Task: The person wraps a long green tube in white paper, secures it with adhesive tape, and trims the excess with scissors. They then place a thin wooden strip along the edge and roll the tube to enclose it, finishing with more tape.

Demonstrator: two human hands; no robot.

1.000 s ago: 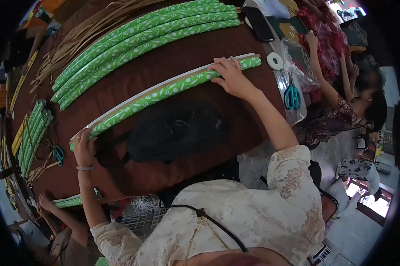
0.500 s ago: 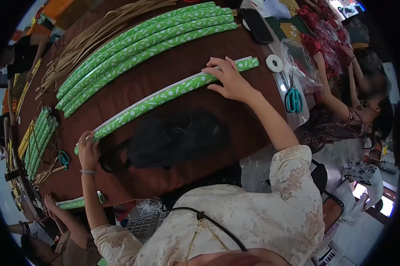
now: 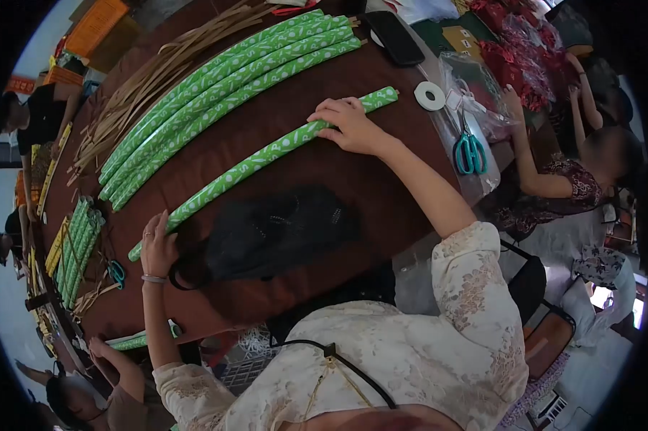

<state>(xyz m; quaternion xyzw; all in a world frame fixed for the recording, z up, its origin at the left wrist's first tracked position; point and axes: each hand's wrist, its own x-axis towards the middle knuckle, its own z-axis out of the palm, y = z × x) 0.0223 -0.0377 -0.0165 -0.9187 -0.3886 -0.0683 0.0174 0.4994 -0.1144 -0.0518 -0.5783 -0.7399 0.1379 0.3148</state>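
Observation:
A long green roll of wrapping paper (image 3: 259,156) with white print lies across the brown-covered table in front of me. Near its lower-left end, my left hand (image 3: 157,248) has its fingers closed over it. My right hand (image 3: 347,126) grips the same roll towards its upper-right end, fingers curled over the top. Only the green printed side shows along its length. Beyond it, several matching green rolls (image 3: 230,93) lie side by side. Between my arms and the roll rests a black bag (image 3: 281,230).
Brown strips (image 3: 144,86) lie behind the rolls. To the right are a black phone (image 3: 394,37), a white tape roll (image 3: 429,95) and teal scissors (image 3: 470,154). More rolls (image 3: 80,251) and scissors (image 3: 116,273) lie left. Other people sit and stand around the table.
The white strip along the roll's upper edge is gone from sight, and the roll looks fully green. Both hands still hold it near the ends. The whole view has shifted slightly.

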